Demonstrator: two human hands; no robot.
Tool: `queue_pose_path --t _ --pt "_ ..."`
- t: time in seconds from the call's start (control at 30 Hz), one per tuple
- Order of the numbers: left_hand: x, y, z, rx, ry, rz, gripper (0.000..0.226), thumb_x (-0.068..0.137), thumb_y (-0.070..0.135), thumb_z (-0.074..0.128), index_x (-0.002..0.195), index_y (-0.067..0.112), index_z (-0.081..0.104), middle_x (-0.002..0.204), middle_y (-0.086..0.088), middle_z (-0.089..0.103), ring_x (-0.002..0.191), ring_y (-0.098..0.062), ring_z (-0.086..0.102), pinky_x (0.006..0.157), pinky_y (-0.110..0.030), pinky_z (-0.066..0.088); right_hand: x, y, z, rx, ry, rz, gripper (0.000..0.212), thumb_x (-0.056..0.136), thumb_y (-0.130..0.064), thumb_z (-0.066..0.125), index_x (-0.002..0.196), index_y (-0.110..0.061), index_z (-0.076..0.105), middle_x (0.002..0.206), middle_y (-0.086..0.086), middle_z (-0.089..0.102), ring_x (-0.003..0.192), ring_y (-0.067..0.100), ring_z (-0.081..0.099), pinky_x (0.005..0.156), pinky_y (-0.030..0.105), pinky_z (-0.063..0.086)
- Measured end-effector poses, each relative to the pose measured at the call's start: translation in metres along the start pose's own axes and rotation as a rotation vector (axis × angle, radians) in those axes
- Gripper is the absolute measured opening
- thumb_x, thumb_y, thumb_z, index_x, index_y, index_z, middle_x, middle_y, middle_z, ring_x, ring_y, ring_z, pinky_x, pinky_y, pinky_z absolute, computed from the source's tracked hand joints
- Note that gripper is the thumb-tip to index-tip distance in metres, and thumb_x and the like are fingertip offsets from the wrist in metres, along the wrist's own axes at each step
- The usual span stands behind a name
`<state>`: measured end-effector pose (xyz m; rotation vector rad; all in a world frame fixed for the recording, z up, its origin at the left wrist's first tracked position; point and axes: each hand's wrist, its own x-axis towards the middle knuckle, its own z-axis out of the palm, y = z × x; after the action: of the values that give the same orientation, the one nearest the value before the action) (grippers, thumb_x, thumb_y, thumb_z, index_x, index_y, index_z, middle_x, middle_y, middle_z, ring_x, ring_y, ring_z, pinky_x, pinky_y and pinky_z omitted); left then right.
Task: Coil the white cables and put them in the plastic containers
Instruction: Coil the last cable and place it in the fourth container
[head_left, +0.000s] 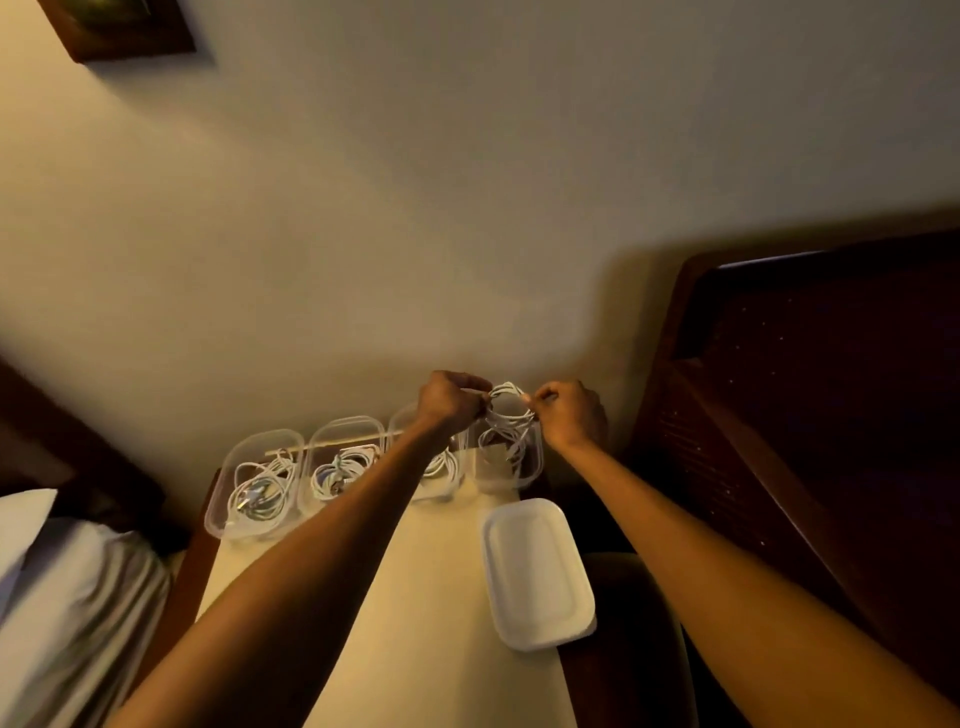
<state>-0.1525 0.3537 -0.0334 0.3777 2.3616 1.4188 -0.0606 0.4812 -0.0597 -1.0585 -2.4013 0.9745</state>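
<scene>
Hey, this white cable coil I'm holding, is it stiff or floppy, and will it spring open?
Probably floppy: the cable coil sags in uneven loops between left hand and right hand. Likely light: pinches carry it. Loose loops may spread once released.

Framed picture (117, 26), white bedding (67, 597), dark wooden panel (831, 389)
</scene>
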Motion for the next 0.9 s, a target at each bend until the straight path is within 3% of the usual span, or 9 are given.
queue_pose_path --t 0.13,0.27,0.37,0.47,0.63,0.77,0.9 --pt "0.012 -0.011 0.010 0.411 -0.041 0.124 0.018 0.086 0.009 0.072 0.103 0.008 0.076 0.094 -0.007 0.074 0.077 -0.019 0.068 0.069 -0.026 0.055 0.009 0.010 0.018 -0.181 -0.051 -0.086 0.021 0.085 -0.038 0.066 0.091 -0.021 0.076 0.104 0.006 0.069 0.095 0.030 0.064 0.075 0.033 0.050" --pt "0.009 -0.026 0.016 0.712 -0.025 0.285 0.019 0.089 0.013 0.067 0.105 0.012 0.077 0.104 -0.009 0.074 0.093 -0.025 0.067 0.079 -0.033 0.053 0.001 0.019 0.032 -0.253 -0.075 -0.152 0.016 0.086 -0.027 0.066 0.097 -0.021 0.075 0.112 0.009 0.059 0.101 0.031 0.061 0.084 0.036 0.051" --pt "0.002 -0.037 0.021 0.833 -0.029 0.378 0.021 0.093 0.014 0.059 0.105 0.015 0.076 0.102 -0.010 0.073 0.095 -0.027 0.064 0.072 -0.037 0.054 -0.004 0.021 0.037 -0.242 -0.096 -0.141 0.017 0.084 -0.016 0.065 0.096 -0.022 0.075 0.113 0.008 0.056 0.102 0.031 0.059 0.086 0.037 0.051" --pt "-0.006 -0.048 0.024 1.011 0.009 0.466 0.024 0.098 0.020 0.051 0.110 0.017 0.072 0.102 -0.011 0.070 0.107 -0.030 0.053 0.068 -0.035 0.040 -0.006 0.022 0.038 -0.245 -0.097 -0.131 0.015 0.083 -0.012 0.067 0.094 -0.018 0.076 0.115 0.009 0.052 0.102 0.031 0.057 0.084 0.038 0.052" --pt "-0.013 -0.066 0.028 1.081 0.046 0.519 0.024 0.098 0.021 0.049 0.115 0.021 0.067 0.108 -0.002 0.068 0.107 -0.026 0.047 0.082 -0.037 0.040 -0.005 0.027 0.047 -0.142 -0.113 -0.051 0.013 0.080 -0.007 0.067 0.092 -0.009 0.070 0.103 0.004 0.052 0.096 0.033 0.060 0.077 0.036 0.051" --pt "-0.015 -0.064 0.028 1.092 0.001 0.528 0.026 0.099 0.027 0.047 0.116 0.019 0.065 0.115 -0.003 0.065 0.110 -0.027 0.045 0.086 -0.038 0.039 -0.007 0.030 0.043 -0.156 -0.119 -0.117 0.007 0.079 -0.014 0.077 0.083 -0.018 0.073 0.111 0.007 0.053 0.093 0.033 0.061 0.077 0.037 0.053" --pt "-0.016 -0.062 0.027 1.012 0.022 0.553 0.023 0.096 0.023 0.054 0.114 0.018 0.068 0.109 -0.009 0.069 0.104 -0.031 0.053 0.079 -0.039 0.043 -0.013 0.037 0.039 -0.092 -0.017 -0.166 0.034 0.079 -0.027 0.079 0.098 -0.019 0.052 0.112 0.006 0.051 0.090 0.028 0.060 0.069 0.034 0.048"
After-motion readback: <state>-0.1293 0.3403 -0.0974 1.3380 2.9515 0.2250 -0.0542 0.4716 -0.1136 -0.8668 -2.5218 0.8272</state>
